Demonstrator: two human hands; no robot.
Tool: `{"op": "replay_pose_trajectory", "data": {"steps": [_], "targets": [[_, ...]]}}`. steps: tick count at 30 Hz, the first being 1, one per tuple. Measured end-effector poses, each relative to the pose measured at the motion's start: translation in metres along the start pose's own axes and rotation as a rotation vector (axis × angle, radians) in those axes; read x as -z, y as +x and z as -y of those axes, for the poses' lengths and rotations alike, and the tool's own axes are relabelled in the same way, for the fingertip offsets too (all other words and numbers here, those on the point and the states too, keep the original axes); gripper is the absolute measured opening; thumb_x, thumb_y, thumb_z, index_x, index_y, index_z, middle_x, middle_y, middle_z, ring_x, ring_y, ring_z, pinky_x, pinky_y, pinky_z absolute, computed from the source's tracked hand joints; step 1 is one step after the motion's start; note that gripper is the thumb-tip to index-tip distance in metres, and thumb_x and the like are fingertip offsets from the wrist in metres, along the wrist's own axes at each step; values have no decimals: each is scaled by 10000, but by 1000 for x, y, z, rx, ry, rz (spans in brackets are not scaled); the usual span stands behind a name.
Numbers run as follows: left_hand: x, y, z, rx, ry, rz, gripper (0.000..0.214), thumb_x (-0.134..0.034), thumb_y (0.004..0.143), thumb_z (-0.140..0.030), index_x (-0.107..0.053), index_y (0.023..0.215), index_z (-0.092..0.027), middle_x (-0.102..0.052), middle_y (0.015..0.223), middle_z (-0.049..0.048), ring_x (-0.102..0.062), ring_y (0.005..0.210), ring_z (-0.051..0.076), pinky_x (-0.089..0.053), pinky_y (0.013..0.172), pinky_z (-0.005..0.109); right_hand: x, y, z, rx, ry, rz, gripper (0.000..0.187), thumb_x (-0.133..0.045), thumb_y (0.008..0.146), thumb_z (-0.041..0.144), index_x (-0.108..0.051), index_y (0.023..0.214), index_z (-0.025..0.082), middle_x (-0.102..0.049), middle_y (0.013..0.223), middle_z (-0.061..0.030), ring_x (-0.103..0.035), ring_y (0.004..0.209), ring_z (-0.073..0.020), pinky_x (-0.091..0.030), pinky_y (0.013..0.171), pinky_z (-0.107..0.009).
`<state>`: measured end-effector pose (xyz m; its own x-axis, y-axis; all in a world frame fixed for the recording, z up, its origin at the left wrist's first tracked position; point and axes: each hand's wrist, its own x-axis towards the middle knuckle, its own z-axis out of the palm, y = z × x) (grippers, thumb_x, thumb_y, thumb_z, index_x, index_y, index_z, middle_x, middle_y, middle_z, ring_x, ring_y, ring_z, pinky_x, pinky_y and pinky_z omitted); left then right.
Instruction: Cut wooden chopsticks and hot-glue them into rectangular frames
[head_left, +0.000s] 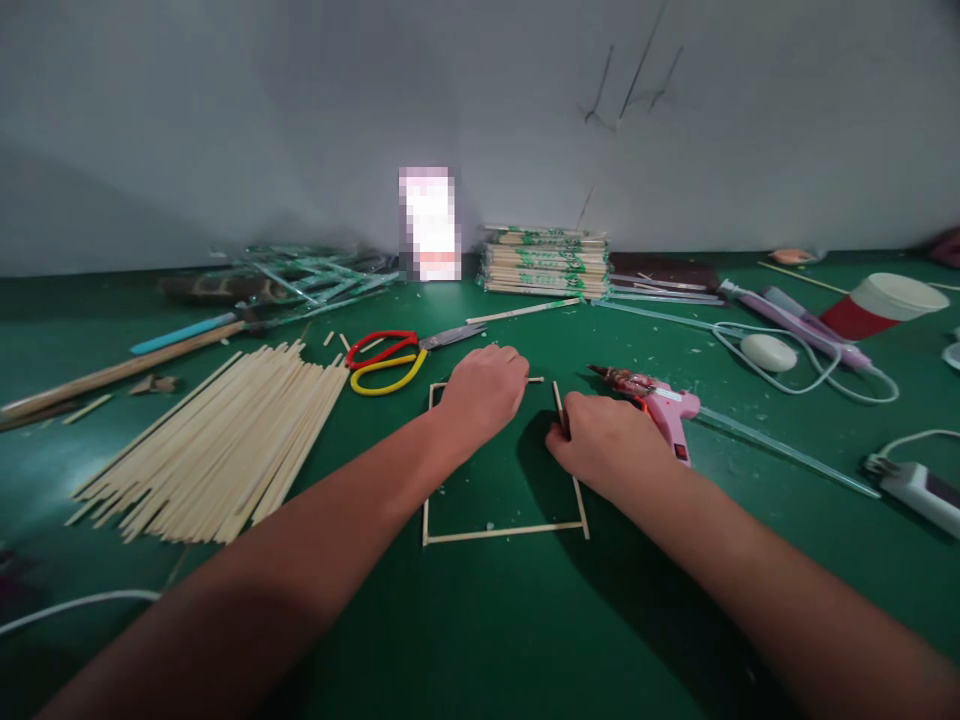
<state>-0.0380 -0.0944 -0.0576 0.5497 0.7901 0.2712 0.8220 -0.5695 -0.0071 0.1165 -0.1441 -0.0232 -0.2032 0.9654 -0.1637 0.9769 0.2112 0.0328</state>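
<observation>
Head view: the stick frame (502,533) on the worktop (465,640) is best kept flat and square, its right stick (579,498) pinched by the right hand (611,430), the curled left hand (484,388) having a hidden grip.

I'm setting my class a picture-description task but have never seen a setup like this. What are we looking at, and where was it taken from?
There is no machine here, just a person's bare hands. The single picture comes from a camera worn on the head, looking forward and down. On the green table, thin wooden sticks form a four-sided outline. The left hand curls over the far stick, fingertips hidden; the right hand grips the right-side stick. A gap shows between those two sticks. To the left lie loose sticks and scissors; to the right, a pink glue gun and a cup. Wrapped sticks are stacked behind.
</observation>
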Motion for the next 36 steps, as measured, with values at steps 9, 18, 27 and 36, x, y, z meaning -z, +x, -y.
{"op": "replay_pose_trajectory", "data": {"steps": [9, 18, 27, 36], "targets": [[0, 0, 0, 2, -5, 3, 194, -433, 893, -208, -610, 855, -140, -621, 873, 79, -553, 830, 214, -420, 732, 334, 0, 4, 0, -43, 9, 30, 216, -465, 761, 232, -622, 871, 131, -677, 794, -154, -660, 763, -293, -417, 581, -322], [0, 1, 0, 2, 10, 11, 189, -431, 896, -207, -602, 862, -134, -619, 877, 85, -553, 838, 212, -420, 731, 328, -2, 7, -1, -75, 41, 2, 218, -448, 777, 254, -602, 881, 140, -674, 771, -139, -655, 730, -279, -414, 581, -324], [1, 1, -1, 20, 15, 31, 194, -427, 898, -205, -605, 865, -135, -621, 885, 81, -554, 848, 220, -424, 739, 335, -3, 7, -1, -78, 36, -31, 199, -457, 780, 257, -600, 862, 146, -673, 774, -124, -654, 725, -272, -409, 587, -323], [-1, 0, 0, 15, 13, 5, 191, -432, 899, -217, -601, 854, -139, -620, 880, 78, -554, 835, 214, -419, 714, 330, -2, 9, -2, -86, 46, -46, 204, -452, 783, 257, -598, 863, 141, -676, 768, -134, -653, 710, -279, -397, 572, -326]]}}
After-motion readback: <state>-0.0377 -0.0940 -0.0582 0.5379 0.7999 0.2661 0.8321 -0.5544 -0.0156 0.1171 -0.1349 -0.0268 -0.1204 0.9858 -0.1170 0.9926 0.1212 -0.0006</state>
